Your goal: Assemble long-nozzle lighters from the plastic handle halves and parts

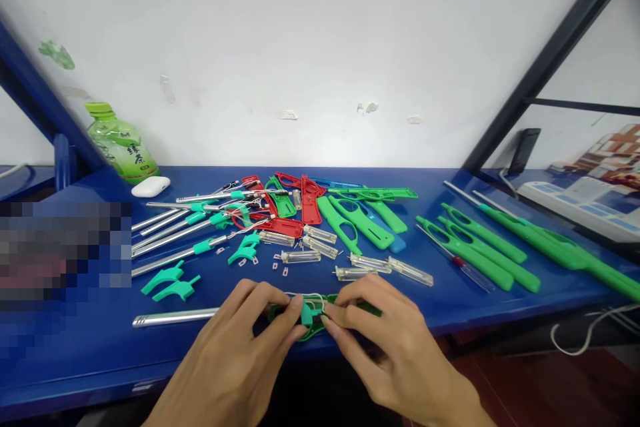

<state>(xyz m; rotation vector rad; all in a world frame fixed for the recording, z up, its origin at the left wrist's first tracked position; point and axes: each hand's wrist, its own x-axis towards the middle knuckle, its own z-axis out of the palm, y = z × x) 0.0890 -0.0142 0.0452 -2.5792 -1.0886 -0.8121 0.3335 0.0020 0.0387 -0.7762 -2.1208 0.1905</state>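
At the table's front edge, a green lighter handle half (315,332) lies under my fingers, with a metal tube (175,317) reaching out to the left. My left hand (240,343) is closed, its thumb and fingertips pinching a teal plastic piece (306,314) at the handle half. From the right, my right hand (387,333) pinches the thin white wire (315,294) beside that piece. The wire loops over the handle half. My fingers hide much of the inside of the shell.
Metal tubes with teal ends (170,240) lie at left, near loose teal triggers (175,287). Clear fuel tanks (303,257) and red handle halves (311,203) lie mid-table. Green handle halves (470,257) and a screwdriver (465,267) are at right. A bottle (123,147) stands back left.
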